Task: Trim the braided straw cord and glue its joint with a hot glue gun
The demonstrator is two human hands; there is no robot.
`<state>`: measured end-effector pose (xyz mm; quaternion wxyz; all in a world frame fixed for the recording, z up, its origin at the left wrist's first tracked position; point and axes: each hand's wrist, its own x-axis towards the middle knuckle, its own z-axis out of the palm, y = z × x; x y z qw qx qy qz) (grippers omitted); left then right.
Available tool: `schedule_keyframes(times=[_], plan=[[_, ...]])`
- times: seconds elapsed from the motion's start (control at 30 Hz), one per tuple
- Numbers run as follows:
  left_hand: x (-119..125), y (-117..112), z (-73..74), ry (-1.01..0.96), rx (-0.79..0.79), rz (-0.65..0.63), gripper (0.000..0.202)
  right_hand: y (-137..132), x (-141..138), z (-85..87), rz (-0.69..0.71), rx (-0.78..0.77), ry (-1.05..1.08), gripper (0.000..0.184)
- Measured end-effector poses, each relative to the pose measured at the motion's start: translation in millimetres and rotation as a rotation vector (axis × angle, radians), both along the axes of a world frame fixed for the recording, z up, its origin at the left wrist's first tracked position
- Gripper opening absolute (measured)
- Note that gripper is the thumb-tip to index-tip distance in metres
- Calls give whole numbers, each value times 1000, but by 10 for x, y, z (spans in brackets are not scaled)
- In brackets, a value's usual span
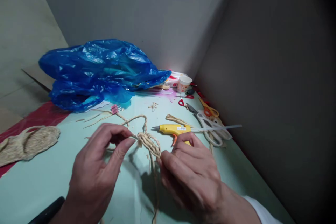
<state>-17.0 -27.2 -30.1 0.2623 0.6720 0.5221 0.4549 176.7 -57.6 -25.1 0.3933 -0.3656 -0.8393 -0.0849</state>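
Observation:
Between my two hands hangs a small coil of braided straw cord (149, 143), pale tan, with loose braid trailing from it up to the left and down toward me. My right hand (193, 171) is closed, its thumb and fingertips pinching the coil's lower right end. With thumb and forefinger nearly together, my left hand (101, 164) pinches a thin strand at the coil's upper left end. Just beyond my right hand lies a yellow glue gun (173, 129) with a clear glue stick in its back. A pink binder clip (114, 109) grips the far end of the braid.
A large blue plastic bag (105, 66) fills the back left. White-handled scissors (210, 127), orange-handled scissors (208, 108) and a paper cup (184, 83) lie or stand along the right wall. A woven straw sole (39, 141) rests at the left edge.

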Motion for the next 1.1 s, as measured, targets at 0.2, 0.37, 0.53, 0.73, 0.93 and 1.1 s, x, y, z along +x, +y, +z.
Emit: schedule_keyframes(times=[0.2, 0.37, 0.53, 0.73, 0.93, 1.1], plan=[[199, -101, -5, -548, -589, -324, 17, 41, -14, -100, -79, 161, -62, 15], [273, -86, -33, -672, -653, -293, 15, 31, -35, -102, -118, 188, -234, 18], [198, -46, -22, -684, -664, -290, 12, 18, -53, -68, -68, 73, -197, 18], [147, -70, 39, -684, -723, -346, 19, -3, -56, 25, 2, -439, 269, 22], [163, -73, 54, -653, -802, -348, 14, 60, -18, 1, -42, -901, 629, 23], [133, -22, 7, -566, -858, -478, 15, 129, -19, -90, 185, -1130, 1051, 39]])
